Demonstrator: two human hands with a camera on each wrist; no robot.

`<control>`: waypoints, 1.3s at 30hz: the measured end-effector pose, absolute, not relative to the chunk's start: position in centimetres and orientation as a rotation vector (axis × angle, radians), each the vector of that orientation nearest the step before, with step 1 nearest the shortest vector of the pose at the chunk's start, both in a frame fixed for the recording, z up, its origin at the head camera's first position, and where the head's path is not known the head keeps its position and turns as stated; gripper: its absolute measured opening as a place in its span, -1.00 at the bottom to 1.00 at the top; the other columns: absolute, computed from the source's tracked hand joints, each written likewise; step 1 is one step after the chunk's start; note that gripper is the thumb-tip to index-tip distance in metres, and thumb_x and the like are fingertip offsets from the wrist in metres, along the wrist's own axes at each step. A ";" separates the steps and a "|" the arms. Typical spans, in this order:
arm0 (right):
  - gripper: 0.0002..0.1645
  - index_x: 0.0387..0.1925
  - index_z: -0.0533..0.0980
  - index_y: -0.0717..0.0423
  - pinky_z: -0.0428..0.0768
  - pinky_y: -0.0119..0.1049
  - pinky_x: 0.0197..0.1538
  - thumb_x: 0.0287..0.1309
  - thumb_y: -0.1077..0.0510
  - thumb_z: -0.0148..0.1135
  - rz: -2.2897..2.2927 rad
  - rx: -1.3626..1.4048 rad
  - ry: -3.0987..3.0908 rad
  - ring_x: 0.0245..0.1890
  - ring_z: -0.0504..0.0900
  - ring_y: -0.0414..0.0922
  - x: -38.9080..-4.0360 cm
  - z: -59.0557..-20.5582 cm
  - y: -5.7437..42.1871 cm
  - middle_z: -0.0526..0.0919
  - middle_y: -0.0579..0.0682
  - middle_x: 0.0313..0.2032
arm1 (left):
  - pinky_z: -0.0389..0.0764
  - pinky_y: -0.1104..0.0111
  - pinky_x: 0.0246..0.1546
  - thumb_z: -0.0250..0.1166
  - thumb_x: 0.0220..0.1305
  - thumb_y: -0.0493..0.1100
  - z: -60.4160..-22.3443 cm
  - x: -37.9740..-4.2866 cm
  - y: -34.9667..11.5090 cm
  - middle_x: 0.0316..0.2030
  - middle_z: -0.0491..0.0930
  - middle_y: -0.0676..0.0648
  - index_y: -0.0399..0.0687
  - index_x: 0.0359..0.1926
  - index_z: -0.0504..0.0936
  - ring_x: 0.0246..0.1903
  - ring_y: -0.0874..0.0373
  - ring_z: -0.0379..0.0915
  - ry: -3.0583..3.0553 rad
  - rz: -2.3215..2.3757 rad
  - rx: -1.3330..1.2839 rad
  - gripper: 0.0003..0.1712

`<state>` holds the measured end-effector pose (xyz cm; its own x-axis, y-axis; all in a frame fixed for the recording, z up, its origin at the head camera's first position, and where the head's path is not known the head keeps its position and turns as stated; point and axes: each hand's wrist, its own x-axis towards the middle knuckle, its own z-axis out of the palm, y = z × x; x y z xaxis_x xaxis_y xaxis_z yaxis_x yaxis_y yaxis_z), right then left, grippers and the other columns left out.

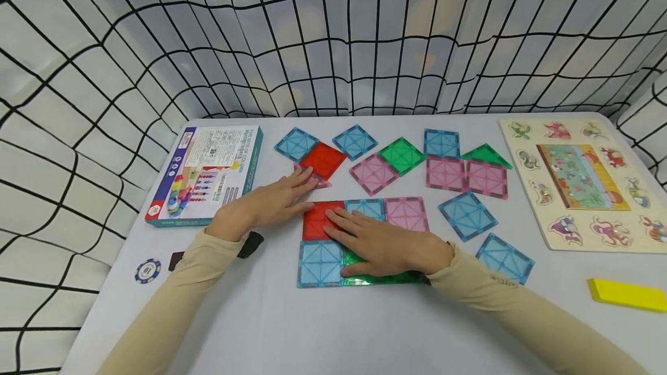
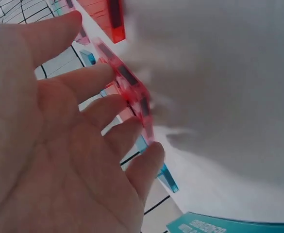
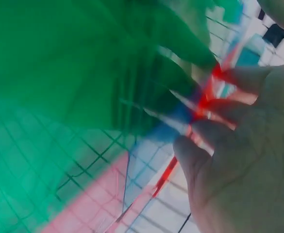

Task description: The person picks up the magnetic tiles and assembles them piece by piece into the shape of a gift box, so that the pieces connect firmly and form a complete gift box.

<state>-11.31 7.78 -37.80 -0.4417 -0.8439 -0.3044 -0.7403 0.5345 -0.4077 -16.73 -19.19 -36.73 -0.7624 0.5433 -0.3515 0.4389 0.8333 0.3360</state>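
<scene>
My right hand (image 1: 388, 242) lies with extended fingers over a block of see-through square tiles, its fingertips on the red tile (image 1: 314, 225) at the far left corner. Around that hand are a blue tile (image 1: 365, 208), a pink tile (image 1: 406, 214), a light blue tile (image 1: 320, 264) and green (image 1: 375, 280) mostly hidden below the palm. My left hand (image 1: 273, 200) reaches in from the left, fingers loosely extended. In the left wrist view its fingertips are at the edge of a pink tile (image 2: 127, 77), which lies partly beneath another red tile (image 1: 324, 160).
Several loose blue, pink and green tiles (image 1: 401, 156) lie across the back. Two blue tiles (image 1: 468, 216) sit to the right. A boxed set (image 1: 208, 172) stands left, near a poker chip (image 1: 148, 271). On the right are a picture board (image 1: 531, 190) and yellow block (image 1: 627, 295). Black netting (image 1: 377, 33) surrounds the table.
</scene>
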 end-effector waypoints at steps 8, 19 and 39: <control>-0.24 0.61 0.23 0.01 0.30 0.31 0.46 0.54 -0.12 0.16 -0.652 -1.018 2.426 0.58 0.11 0.27 -11.7 -34.9 16.1 -0.02 0.12 0.66 | 0.16 -0.10 0.51 0.19 0.56 0.12 -35.9 -13.8 -16.8 0.65 -0.14 -0.31 -0.24 0.65 0.03 0.61 -0.31 -0.18 2.645 0.362 0.802 -0.09; -0.05 0.62 0.14 0.18 0.20 0.42 0.43 0.47 -0.21 0.21 -0.598 -0.676 2.525 0.57 -0.02 0.42 -9.5 -37.4 26.1 -0.13 0.27 0.65 | -0.19 -0.28 0.54 0.30 0.36 0.38 -37.9 -8.7 -12.3 0.68 -0.23 -0.21 0.02 0.68 0.05 0.65 -0.21 -0.42 2.470 0.324 1.060 0.10; -0.17 0.54 -0.02 0.56 0.03 0.49 0.44 0.56 0.15 0.08 -0.670 -0.481 2.632 0.53 -0.34 0.56 -7.5 -38.0 18.3 -0.24 0.57 0.56 | -0.17 -0.26 0.55 0.33 0.32 0.38 -38.3 -8.8 -13.1 0.67 -0.18 -0.19 0.08 0.67 0.12 0.65 -0.21 -0.38 2.500 0.336 1.123 0.08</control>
<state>-7.54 18.26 -37.98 -0.8688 -0.4114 -0.2755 -0.2298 0.8278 -0.5118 -8.75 -13.12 -38.27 -0.6094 0.7552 -0.2413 0.6647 0.6526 0.3637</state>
